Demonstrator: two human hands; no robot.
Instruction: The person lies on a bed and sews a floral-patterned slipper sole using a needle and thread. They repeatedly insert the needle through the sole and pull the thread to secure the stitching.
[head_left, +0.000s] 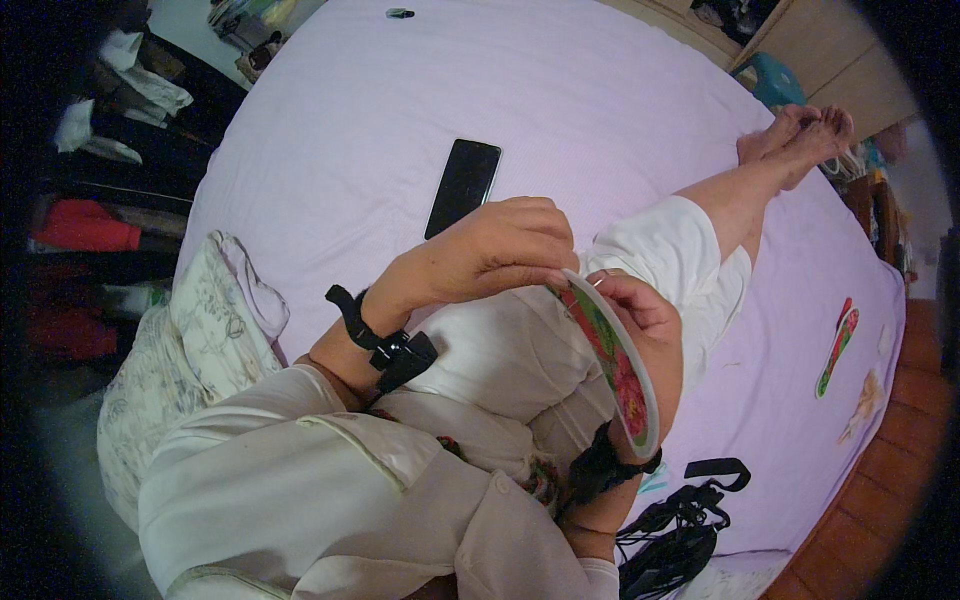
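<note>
A floral insole (611, 360) in red and green with a pale rim stands on edge between my two hands, its lower end over my right forearm. My left hand (495, 244) pinches its upper end between thumb and curled fingers. Close behind the same end, my right hand (637, 304) has thumb and finger together at a thin, shiny needle (598, 282). The insole hides part of that hand, so whether it also grips the rim is unclear. A second insole (838, 352) with a similar pattern lies on the bed at the right, a narrow red thing beside it.
A black smartphone (463, 187) lies on the lilac bedsheet (360, 150) beyond my left hand. Black straps (675, 532) lie at the lower right. A floral quilt (195, 337) is bunched at the left. My outstretched legs (720, 217) cross the bed; a small dark object (400, 13) sits far off.
</note>
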